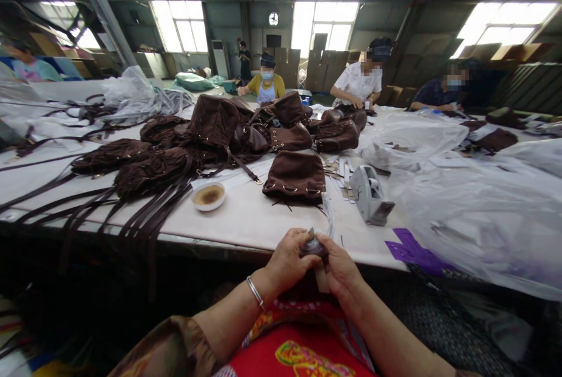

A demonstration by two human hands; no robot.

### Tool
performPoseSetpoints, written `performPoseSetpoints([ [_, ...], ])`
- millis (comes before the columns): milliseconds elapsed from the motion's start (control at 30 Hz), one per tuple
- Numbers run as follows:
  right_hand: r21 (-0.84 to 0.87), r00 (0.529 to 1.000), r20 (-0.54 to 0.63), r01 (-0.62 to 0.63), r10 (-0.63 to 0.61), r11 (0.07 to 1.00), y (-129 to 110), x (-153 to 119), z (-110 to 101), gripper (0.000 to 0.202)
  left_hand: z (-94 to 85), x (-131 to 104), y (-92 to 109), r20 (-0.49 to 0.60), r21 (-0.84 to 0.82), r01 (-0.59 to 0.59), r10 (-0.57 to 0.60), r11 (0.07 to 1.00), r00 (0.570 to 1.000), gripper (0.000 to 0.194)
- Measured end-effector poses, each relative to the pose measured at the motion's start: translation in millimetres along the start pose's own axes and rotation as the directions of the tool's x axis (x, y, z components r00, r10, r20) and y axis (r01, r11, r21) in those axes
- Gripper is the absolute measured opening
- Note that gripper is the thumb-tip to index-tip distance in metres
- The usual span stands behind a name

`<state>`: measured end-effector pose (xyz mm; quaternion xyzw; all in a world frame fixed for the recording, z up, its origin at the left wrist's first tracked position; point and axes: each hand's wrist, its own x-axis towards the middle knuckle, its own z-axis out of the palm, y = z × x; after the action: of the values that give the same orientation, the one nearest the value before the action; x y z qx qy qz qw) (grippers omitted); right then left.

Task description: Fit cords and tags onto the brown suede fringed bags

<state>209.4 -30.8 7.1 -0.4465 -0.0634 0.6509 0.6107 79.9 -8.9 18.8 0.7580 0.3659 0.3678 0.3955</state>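
Note:
My left hand [287,254] and my right hand [340,266] meet in front of my lap at the table's front edge. Both are closed around a small greyish bundle [312,247], its exact kind unclear. A tan card strip [322,280] hangs below it, beside my right fingers. Just beyond my hands, a dark brown drawstring bag [295,177] lies on the white table [246,225]. Thin clear plastic strands [328,213] trail from near that bag toward my hands. A white dish [209,196] with brownish contents sits to the left.
Brown bags [215,122] are heaped behind, with long straps [140,219] over the front edge. A grey tape dispenser [371,194] stands right, near clear plastic bags [478,213] and a purple piece [415,251]. Several people work across the table, one in a yellow top [266,87].

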Motion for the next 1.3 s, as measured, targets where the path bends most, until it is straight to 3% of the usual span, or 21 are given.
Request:
performPoseSetpoints([
  [200, -0.084, 0.985, 0.154, 0.098, -0.084, 0.992, -8, -11, -3, 0.027, -2.8, 7, 1, -0.019, 0.02, -0.048, 0.048, 0.999, 0.999, 0.035],
  [300, -0.248, 0.97, 0.242, 0.054, 0.008, 0.967, -14, -23, -12, 0.039, -11.1, 12, 2, -0.04, 0.018, -0.007, 0.008, 1.0, 0.999, 0.024],
  [400, -0.477, 0.963, 0.26, 0.068, 0.067, 0.876, -12, -32, -26, 0.045, -18.4, 16, 1, -0.036, 0.027, 0.092, -0.091, 0.995, 0.995, 0.017],
  [500, -0.582, 0.96, 0.271, 0.224, -0.074, 0.782, -5, -36, -35, 0.049, -21.6, 17, -2, 0.008, 0.027, 0.165, -0.165, 0.986, 0.986, 0.017],
  [633, -0.594, 0.926, 0.25, 0.378, -0.284, 0.71, -11, -41, -34, 0.046, -19.9, 15, -3, 0.083, -0.041, 0.283, -0.279, 0.958, 0.957, 0.019],
  [800, -0.662, 0.902, 0.376, 0.423, -0.214, 0.619, -34, -44, -22, 0.029, -17.3, 11, -4, 0.18, -0.086, 0.353, -0.334, 0.932, 0.925, 0.018],
  [867, -0.689, 0.851, 0.481, 0.515, -0.209, 0.51, -40, -41, -18, 0.033, -19.0, 10, -3, 0.19, -0.056, 0.355, -0.339, 0.933, 0.921, 0.018],
  [1000, -0.664, 0.665, 0.69, 0.739, -0.286, 0.117, -48, -34, -11, 0.026, -23.6, 10, 0, 0.166, 0.117, 0.224, -0.242, 0.967, 0.956, 0.026],
  [1133, -0.581, 0.528, 0.809, 0.783, -0.256, -0.222, -58, -25, 0, 0.021, -22.5, 7, 4, 0.157, 0.15, 0.042, -0.066, 0.988, 0.985, 0.019],
  [1200, -0.553, 0.525, 0.833, 0.798, -0.174, -0.241, -61, -20, 6, 0.023, -21.1, 5, 2, 0.163, 0.126, -0.023, 0.002, 0.992, 0.987, 0.014],
  [1300, -0.576, 0.563, 0.817, 0.807, -0.123, -0.131, -61, -16, 9, 0.027, -21.2, 1, -1, 0.193, 0.119, -0.106, 0.082, 0.987, 0.978, 0.017],
])
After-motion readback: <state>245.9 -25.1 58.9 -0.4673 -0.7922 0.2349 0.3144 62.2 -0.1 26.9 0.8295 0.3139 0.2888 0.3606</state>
